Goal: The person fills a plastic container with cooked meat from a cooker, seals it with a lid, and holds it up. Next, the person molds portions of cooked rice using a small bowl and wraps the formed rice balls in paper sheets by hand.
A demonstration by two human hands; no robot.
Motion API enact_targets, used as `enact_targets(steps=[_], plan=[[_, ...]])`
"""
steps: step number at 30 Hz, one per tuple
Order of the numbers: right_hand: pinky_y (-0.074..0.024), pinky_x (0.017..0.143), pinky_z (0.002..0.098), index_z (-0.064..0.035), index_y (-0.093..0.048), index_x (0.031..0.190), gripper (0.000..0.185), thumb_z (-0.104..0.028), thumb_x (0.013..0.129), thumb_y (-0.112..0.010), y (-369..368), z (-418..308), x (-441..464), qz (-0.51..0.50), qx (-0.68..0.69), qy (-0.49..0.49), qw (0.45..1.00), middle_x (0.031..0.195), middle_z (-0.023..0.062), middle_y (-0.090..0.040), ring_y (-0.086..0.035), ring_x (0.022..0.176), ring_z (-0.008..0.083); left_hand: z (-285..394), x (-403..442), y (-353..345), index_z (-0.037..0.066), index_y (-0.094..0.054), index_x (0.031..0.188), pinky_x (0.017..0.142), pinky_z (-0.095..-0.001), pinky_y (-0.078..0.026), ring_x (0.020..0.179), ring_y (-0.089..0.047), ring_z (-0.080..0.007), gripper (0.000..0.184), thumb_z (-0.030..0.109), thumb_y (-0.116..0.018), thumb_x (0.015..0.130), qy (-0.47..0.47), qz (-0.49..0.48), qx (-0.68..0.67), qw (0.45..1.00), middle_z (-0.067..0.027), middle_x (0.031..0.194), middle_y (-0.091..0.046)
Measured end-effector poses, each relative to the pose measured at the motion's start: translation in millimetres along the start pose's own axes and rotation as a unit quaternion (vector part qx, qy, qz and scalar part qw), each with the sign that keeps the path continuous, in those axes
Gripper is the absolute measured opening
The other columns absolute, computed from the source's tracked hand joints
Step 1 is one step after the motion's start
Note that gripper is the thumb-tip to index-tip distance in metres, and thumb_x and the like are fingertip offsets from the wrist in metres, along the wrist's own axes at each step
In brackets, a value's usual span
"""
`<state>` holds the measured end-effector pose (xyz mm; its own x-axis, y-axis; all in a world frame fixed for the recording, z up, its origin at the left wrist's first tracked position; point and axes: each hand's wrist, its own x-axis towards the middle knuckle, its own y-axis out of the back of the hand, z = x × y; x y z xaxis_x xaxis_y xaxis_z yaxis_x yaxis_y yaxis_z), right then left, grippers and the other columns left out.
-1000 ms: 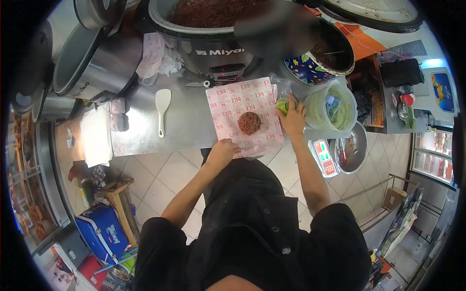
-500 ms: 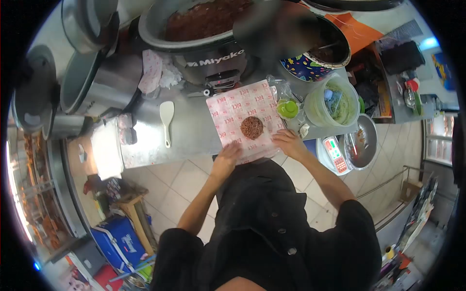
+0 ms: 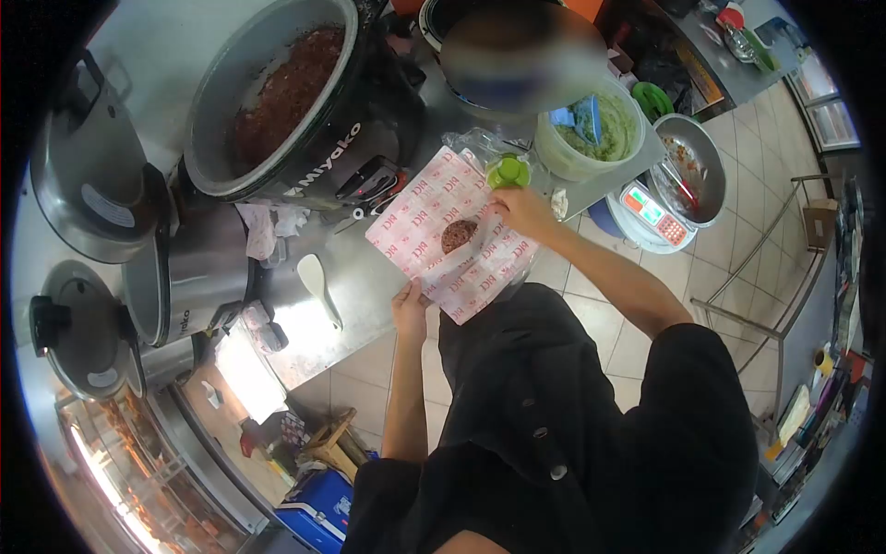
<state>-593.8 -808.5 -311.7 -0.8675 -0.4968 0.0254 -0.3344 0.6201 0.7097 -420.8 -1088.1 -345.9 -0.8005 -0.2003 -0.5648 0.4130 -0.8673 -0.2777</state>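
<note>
A round mound of reddish-brown rice [image 3: 459,236] sits on pink-and-white printed wrapping paper [image 3: 475,286] on the steel counter. My left hand [image 3: 409,307] pinches the paper's near left side. At the right side, my right hand [image 3: 522,212] has its fingers closed on the paper, just below a green-topped container [image 3: 508,173]. Between my hands a pale edge of the wrap is raised and runs along the near side of the mound, covering a little of it. The fingertips are only partly visible.
A large Miyako rice cooker [image 3: 305,175] holding brown rice stands at the back left. A white rice paddle [image 3: 319,291] lies left of the paper. On the right are a tub of green food [image 3: 591,138], a digital scale [image 3: 652,210] and a metal pan [image 3: 706,166].
The view has turned, shifting the counter. My right hand has moved up along the paper's right side, my left hand grips the left side, and the near part of the wrap has lifted against the mound.
</note>
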Motion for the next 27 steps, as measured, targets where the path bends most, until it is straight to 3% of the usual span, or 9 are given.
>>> enact_targets(steps=[2, 5, 8, 11, 14, 17, 20, 23, 27], plan=[[-0.0487, 0.084, 0.0408, -0.0017, -0.066, 0.109, 0.027, -0.014, 0.085, -0.065, 2, -37, -33, 0.184, -0.178, 0.140, 0.957, 0.116, 0.0105, -0.064, -0.061, 0.104, 0.0279, 3, -5, -6, -0.001, -0.063, 0.097, 0.074, -0.0314, -0.052, 0.073, -0.063, -0.0150, 0.021, 0.018, -0.054, 0.100, 0.002, 0.008, -0.009, 1.000, -0.0056, 0.085, -0.066], [-0.0363, 0.106, 0.0443, -0.0019, -0.056, 0.128, 0.042, -0.015, 0.088, -0.059, -28, -41, -78, 0.068, -0.155, 0.248, 0.954, 0.136, 0.0118, -0.052, -0.047, 0.129, 0.0280, 1, -12, -6, -0.006, -0.064, 0.104, 0.081, -0.0316, -0.051, 0.085, -0.064, -0.0149, 0.025, 0.017, -0.056, 0.098, -0.010, 0.000, -0.047, 0.999, -0.0080, 0.092, -0.067], [-0.0250, 0.116, 0.0434, 0.0014, -0.046, 0.137, 0.053, -0.018, 0.089, -0.055, -52, -43, -84, -0.025, -0.152, 0.220, 0.963, 0.149, 0.0163, -0.038, -0.033, 0.141, 0.0292, -8, -12, -7, -0.009, -0.062, 0.106, 0.071, -0.0303, -0.053, 0.080, -0.065, -0.0178, 0.035, 0.025, -0.055, 0.099, -0.070, 0.022, -0.044, 0.996, -0.0124, 0.096, -0.068], [-0.0229, 0.117, 0.0434, 0.0013, -0.040, 0.142, 0.060, -0.022, 0.089, -0.055, -58, -44, -77, -0.024, -0.173, 0.215, 0.961, 0.154, 0.0167, -0.031, -0.028, 0.144, 0.0293, -3, -22, 11, -0.009, -0.061, 0.110, 0.056, -0.0265, -0.052, 0.074, -0.065, -0.0193, 0.047, 0.036, -0.053, 0.099, 0.001, 0.148, 0.175, 0.974, -0.0165, 0.100, -0.068], [-0.0222, 0.117, 0.0433, 0.0016, -0.037, 0.144, 0.061, -0.024, 0.091, -0.054, -54, -50, -76, -0.044, -0.189, 0.199, 0.961, 0.154, 0.0167, -0.031, -0.026, 0.145, 0.0291, 9, -20, 21, -0.007, -0.060, 0.113, 0.045, -0.0234, -0.047, 0.068, -0.066, -0.0182, 0.049, 0.039, -0.050, 0.099, 0.364, -0.031, -0.084, 0.927, -0.0167, 0.099, -0.069], [-0.0223, 0.117, 0.0432, 0.0020, -0.036, 0.144, 0.062, -0.027, 0.092, -0.054, -57, -50, -73, -0.043, -0.210, 0.197, 0.957, 0.154, 0.0173, -0.031, -0.025, 0.145, 0.0292, 6, -14, 10, -0.009, -0.058, 0.116, 0.040, -0.0127, -0.040, 0.074, -0.068, -0.0193, 0.046, 0.032, -0.053, 0.097, 0.313, -0.033, -0.035, 0.949, -0.0200, 0.103, -0.068], [-0.0203, 0.118, 0.0431, 0.0018, -0.036, 0.144, 0.062, -0.028, 0.092, -0.053, -59, -52, -74, -0.040, -0.205, 0.189, 0.959, 0.154, 0.0178, -0.030, -0.024, 0.145, 0.0296, 28, 1, 19, -0.007, -0.061, 0.114, 0.044, -0.0170, -0.046, 0.070, -0.066, -0.0175, 0.043, 0.030, -0.061, 0.093, 0.278, -0.113, 0.059, 0.952, -0.0173, 0.097, -0.069], [-0.0179, 0.118, 0.0431, 0.0014, -0.035, 0.145, 0.062, -0.030, 0.093, -0.053, -61, -55, -75, -0.034, -0.226, 0.183, 0.956, 0.153, 0.0178, -0.031, -0.024, 0.145, 0.0297, 54, 25, 6, -0.005, -0.065, 0.109, 0.047, -0.0221, -0.047, 0.063, -0.064, -0.0152, 0.037, 0.026, -0.068, 0.088, 0.190, 0.000, 0.247, 0.950, -0.0120, 0.087, -0.069], [-0.0169, 0.118, 0.0431, 0.0008, -0.034, 0.145, 0.064, -0.030, 0.093, -0.053, -60, -63, -76, -0.045, -0.232, 0.161, 0.958, 0.153, 0.0172, -0.032, -0.024, 0.145, 0.0292, 74, 84, 12, -0.002, -0.069, 0.091, 0.047, -0.0229, -0.039, 0.054, -0.055, -0.0089, 0.021, 0.016, -0.074, 0.082, -0.047, 0.034, 0.290, 0.955, -0.0047, 0.071, -0.066]])
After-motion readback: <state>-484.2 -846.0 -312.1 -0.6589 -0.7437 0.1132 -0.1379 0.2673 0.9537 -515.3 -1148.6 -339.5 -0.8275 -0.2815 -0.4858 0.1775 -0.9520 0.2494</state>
